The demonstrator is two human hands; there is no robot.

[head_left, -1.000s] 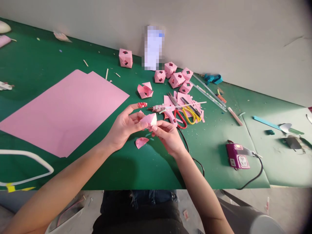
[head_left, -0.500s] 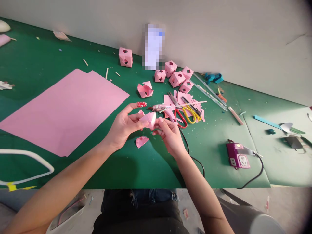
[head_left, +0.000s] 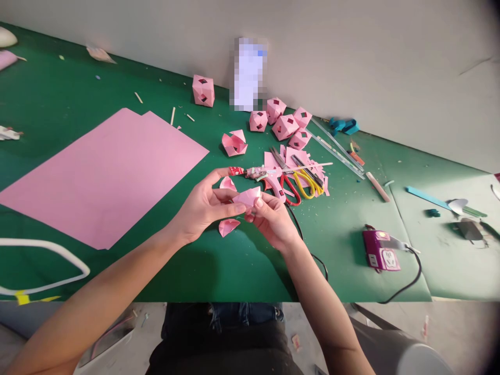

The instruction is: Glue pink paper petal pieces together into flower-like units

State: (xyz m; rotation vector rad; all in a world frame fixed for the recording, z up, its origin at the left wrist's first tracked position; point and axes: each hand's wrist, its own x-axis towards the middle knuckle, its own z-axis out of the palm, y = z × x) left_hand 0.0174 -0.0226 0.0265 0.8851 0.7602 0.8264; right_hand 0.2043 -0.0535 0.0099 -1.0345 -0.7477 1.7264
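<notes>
A small folded pink paper piece (head_left: 248,197) is pinched between both hands above the table. My left hand (head_left: 203,205) grips its left end with thumb and fingers; the index finger, its tip wrapped in red, stretches out near the nozzle of the pink glue gun (head_left: 273,179). My right hand (head_left: 271,213) closes on the right end, thumb on top. Two loose folded pink pieces lie close by: one (head_left: 227,183) behind my left fingers, another (head_left: 228,227) just below the hands. Farther back rests a partly open pink paper shape (head_left: 235,143).
Several finished pink paper polyhedra (head_left: 285,126) stand near the wall by a blurred upright phone-like panel (head_left: 248,75). Scissors (head_left: 307,187) and a cutter lie on pink scraps. A large pink sheet (head_left: 105,177) covers the left; a purple power socket (head_left: 380,250) sits right.
The held paper piece has shifted slightly right and turned, lying flatter between my fingers. My left index finger has moved toward the glue gun nozzle. The loose piece behind shows more.
</notes>
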